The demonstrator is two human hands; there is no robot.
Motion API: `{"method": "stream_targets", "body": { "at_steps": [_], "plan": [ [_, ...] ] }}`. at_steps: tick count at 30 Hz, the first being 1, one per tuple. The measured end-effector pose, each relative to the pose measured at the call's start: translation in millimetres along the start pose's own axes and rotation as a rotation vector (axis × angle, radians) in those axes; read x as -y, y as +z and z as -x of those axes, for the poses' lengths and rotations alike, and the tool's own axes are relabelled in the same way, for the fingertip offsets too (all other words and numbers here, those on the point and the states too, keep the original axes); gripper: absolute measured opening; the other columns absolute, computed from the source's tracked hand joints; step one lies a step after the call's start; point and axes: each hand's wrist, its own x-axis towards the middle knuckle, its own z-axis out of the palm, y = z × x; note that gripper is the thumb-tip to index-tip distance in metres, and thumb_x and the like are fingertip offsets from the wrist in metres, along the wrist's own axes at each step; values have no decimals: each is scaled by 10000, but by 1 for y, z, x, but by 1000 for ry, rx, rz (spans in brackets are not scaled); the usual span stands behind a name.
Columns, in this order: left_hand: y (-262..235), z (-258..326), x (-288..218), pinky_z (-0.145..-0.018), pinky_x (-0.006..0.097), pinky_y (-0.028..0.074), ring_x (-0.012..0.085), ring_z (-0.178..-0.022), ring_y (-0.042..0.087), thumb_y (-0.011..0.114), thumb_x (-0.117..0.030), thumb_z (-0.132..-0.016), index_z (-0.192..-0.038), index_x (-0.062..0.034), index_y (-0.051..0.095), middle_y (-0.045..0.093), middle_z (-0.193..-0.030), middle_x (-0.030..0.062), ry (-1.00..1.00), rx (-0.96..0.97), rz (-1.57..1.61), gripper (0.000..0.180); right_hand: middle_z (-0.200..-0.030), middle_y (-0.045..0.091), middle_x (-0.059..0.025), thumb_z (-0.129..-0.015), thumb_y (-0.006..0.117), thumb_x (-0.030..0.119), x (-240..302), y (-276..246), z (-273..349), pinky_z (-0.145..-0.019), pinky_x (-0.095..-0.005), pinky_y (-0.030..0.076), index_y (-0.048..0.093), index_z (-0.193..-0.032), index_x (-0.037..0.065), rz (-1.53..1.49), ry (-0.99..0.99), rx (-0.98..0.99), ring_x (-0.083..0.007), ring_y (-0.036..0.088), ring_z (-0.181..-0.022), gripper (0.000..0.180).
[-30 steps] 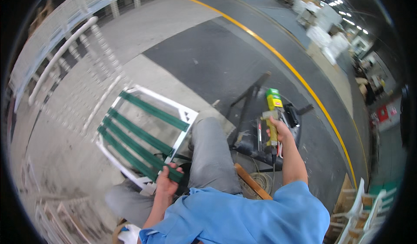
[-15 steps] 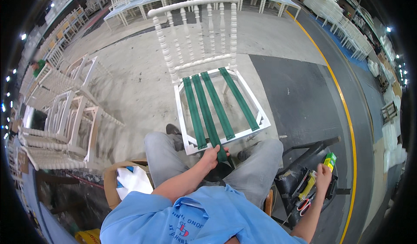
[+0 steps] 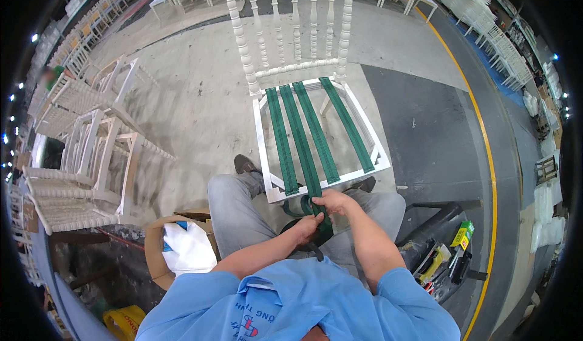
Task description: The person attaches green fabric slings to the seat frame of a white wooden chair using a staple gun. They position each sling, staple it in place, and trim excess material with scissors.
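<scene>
A white chair with turned spindles in its backrest (image 3: pixel 296 31) stands in front of me, and its seat frame (image 3: pixel 262 143) is open. Several green webbing straps (image 3: pixel 281 140) run from the back rail to the front rail. One of them, a long strap (image 3: pixel 309 159), passes over the front rail and hangs toward my lap. My left hand (image 3: pixel 311 224) is closed on this hanging length. Just above it, close to the front rail, my right hand (image 3: pixel 337 202) pinches the same strap. Loose loops of webbing (image 3: pixel 296 207) dangle below the frame, between my knees.
On my right, a black padded support (image 3: pixel 437 228) carries a yellow-handled tool (image 3: pixel 434 265) and a green-yellow box (image 3: pixel 463 235). A cardboard box (image 3: pixel 156 253) with white sheets stands left. Further left are stacked unfinished chairs (image 3: pixel 79 195). A yellow line (image 3: pixel 493 207) crosses the floor.
My right hand has come from the tools on the right to the strap at the front rail. My left hand has moved slightly down and right, still on the strap. The view has shifted.
</scene>
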Motion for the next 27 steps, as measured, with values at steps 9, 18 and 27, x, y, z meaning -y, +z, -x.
{"method": "stream_targets", "body": {
  "at_steps": [9,18,27],
  "plan": [
    [-7,20,-76,-1075,542,404,374,-1330,512,704,-376,-901,-1330,-114,638,584,-1396,137,1018,-575,-1270,507,-1398,617,-226,-1024,514,401,-83,-17,-109,-1065,-472,479,665,-1315,57,1005,-222,-11,-439,555,-1306,475],
    [-28,-1,-105,-1235,609,193,391,-1557,225,671,-510,-915,-1618,-186,321,268,-1692,111,1121,-558,-1691,850,-1315,679,-177,-1030,519,373,-80,-18,-108,-990,-496,519,642,-1323,55,872,-404,-337,-334,659,-1191,450],
    [-35,-3,-99,-1253,596,153,395,-1564,223,687,-474,-904,-1622,-207,314,254,-1696,109,1107,-558,-1610,852,-1147,707,-65,-1008,439,626,-48,16,-78,-840,-430,552,622,-1302,181,-1927,605,500,-273,658,-970,564]
  ]
}}
